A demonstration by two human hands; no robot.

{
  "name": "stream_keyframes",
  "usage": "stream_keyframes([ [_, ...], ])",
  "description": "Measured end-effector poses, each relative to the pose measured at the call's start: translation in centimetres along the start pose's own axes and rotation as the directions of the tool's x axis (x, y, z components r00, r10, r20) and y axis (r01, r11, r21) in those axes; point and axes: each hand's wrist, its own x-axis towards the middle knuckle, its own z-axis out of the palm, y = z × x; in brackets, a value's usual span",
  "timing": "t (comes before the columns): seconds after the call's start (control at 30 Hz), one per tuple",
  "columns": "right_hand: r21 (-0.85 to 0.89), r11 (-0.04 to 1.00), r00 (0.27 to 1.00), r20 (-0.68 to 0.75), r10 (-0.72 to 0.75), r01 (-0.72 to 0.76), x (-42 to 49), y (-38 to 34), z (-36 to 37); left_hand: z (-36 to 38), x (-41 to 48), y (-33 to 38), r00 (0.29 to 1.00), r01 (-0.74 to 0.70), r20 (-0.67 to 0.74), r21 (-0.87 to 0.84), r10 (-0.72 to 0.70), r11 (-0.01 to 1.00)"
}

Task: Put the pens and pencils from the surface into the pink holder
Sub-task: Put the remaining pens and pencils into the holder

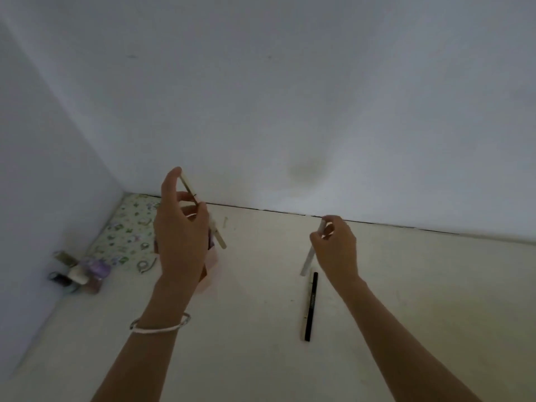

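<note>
Left hand (179,236): pinches a tilted pale pencil (190,190) over the pink holder (212,264). Right hand (336,248): pinches a white pen (307,261).
Black pen (310,307): flat on the surface (255,300), near the white pen's lower tip.

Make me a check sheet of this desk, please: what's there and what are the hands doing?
Surface: the surface is pale and plain.
Job's things: pink holder mostly hidden behind the left hand; black pen lying flat on the surface.
Clutter: patterned sheet and small blurred items in the left corner.
Hands: left hand pinches a pale pencil; right hand pinches a tilted white pen.
Cables: nothing seen.
Surroundings: bare white walls; bracelet on the left wrist.
</note>
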Motion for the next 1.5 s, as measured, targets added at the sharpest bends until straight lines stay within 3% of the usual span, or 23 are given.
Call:
stream_keyframes([
  [0.1, 0.160, 0.981, 0.993, -0.054, -0.106, 0.114, 0.1, -3.2, 0.6, -0.7, 0.0, -2.1, 0.999, -0.020, -0.037, 0.140, 0.026, 0.990],
  [0.3, 0.265, 0.938, 0.974, -0.096, -0.205, 0.224, -1.6, -5.0, 2.4, 0.1, -1.0, -6.4, 0.992, -0.112, -0.016, 0.336, 0.124, 0.935],
  [0.43, 0.262, 0.928, 0.963, -0.113, -0.244, 0.266, -2.7, -4.8, 3.2, 0.6, -1.2, -8.6, 0.959, -0.246, 0.052, 0.637, 0.278, 0.731],
  [0.5, 0.281, 0.915, 0.956, -0.124, -0.266, 0.291, -3.2, -5.0, 3.7, 0.3, -1.4, -9.0, 0.948, -0.261, 0.054, 0.702, 0.315, 0.663],
  [0.67, 0.358, 0.856, 0.927, -0.094, -0.364, 0.373, -4.9, -7.0, 6.6, -2.4, -0.5, -7.6, 0.927, -0.206, -0.160, 0.537, 0.339, 0.818],
  [0.83, 0.379, 0.816, 0.885, -0.020, -0.464, 0.437, -6.5, -9.0, 10.9, -6.5, 1.1, -6.1, 0.902, -0.215, -0.267, 0.403, 0.339, 0.889],
  [1.03, 0.140, 0.810, 0.806, 0.102, -0.583, 0.569, -6.6, -8.4, 14.9, -9.5, 0.7, -6.2, 0.920, -0.158, -0.288, 0.348, 0.266, 0.924],
  [1.13, -0.068, 0.704, 0.707, 0.079, -0.702, 0.707, -6.5, -7.5, 15.8, -9.7, 0.1, -6.2, 0.930, -0.167, -0.263, 0.314, 0.255, 0.935],
  [1.2, -0.155, 0.677, 0.691, 0.058, -0.721, 0.720, -6.4, -7.2, 15.6, -9.0, -0.5, -5.8, 0.932, -0.197, -0.240, 0.299, 0.273, 0.934],
  [1.33, -0.032, 0.817, 0.812, -0.098, -0.575, 0.575, -4.7, -6.8, 12.6, -5.2, -2.4, -3.9, 0.936, -0.292, -0.130, 0.227, 0.326, 0.929],
  [1.43, 0.029, 0.877, 0.855, -0.237, -0.461, 0.480, -2.1, -6.0, 8.2, 0.3, -5.5, -2.3, 0.934, -0.348, 0.163, 0.213, 0.318, 0.913],
  [1.5, 0.023, 0.904, 0.863, -0.309, -0.400, 0.427, -0.6, -4.7, 4.4, 5.1, -8.4, -1.1, 0.885, -0.286, 0.441, 0.258, 0.151, 0.923],
])
